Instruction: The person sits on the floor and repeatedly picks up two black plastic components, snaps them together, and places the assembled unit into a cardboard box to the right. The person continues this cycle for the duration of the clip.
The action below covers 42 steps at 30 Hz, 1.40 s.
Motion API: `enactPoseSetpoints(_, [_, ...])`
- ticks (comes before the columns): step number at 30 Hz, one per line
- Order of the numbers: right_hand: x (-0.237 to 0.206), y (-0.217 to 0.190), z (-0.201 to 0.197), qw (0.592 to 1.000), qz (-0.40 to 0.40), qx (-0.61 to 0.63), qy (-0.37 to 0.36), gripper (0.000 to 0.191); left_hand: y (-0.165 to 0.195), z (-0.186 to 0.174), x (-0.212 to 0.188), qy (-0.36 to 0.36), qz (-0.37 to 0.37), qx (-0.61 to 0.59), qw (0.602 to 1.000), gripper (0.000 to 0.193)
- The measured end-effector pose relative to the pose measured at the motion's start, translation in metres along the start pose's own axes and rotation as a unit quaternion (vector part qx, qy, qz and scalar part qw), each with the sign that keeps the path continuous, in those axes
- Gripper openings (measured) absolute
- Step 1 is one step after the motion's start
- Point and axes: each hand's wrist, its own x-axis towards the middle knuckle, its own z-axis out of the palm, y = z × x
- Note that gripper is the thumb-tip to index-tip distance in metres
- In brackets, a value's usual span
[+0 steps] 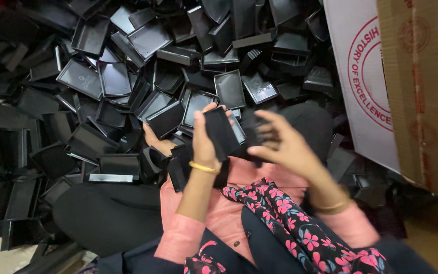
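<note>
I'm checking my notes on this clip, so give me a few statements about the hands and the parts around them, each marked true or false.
1. The left hand holds a flat black plastic piece. True.
2. The right hand rests flat on the floor. False: it is raised in front of the person, blurred, beside the left hand.
3. A large heap of black trays lies ahead of the person. True.
4. The cardboard box stands on the left side. False: it stands on the right.
5. The left wrist bears a gold bangle. True.
</note>
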Motion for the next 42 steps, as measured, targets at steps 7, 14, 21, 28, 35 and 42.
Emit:
enactPoseSetpoints(7, [0.016,0.026,0.051,0.992,0.009,0.118,0.036,0.074,-0.006,0.000,-0.012,-0.010,0.046,0.220,0.974,0.060])
enactPoseSetpoints(14, [0.014,0.028,0.050,0.998,-0.007,0.067,0.009,0.071,-0.005,0.011,-0.022,-0.051,0.202,0.352,0.913,0.057])
enactPoseSetpoints(21, [0.007,0.020,0.036,0.941,0.143,0.282,-0.123,0.048,0.034,0.000,-0.015,0.002,0.240,0.558,0.794,0.046])
enactPoseSetpoints(28, [-0.017,-0.014,0.053,0.994,-0.010,-0.102,0.035,0.033,0.045,-0.008,-0.014,0.089,0.249,0.517,0.814,0.050])
enactPoseSetpoints(35, [-0.041,-0.038,-0.065,0.792,-0.303,0.454,0.272,0.042,0.036,-0.046,0.052,0.033,0.284,0.643,0.711,0.034])
enactPoseSetpoints(42, [0.004,-0.007,-0.075,0.904,-0.297,0.035,0.305,0.026,0.013,-0.076,0.112,0.100,0.071,0.801,0.586,0.064])
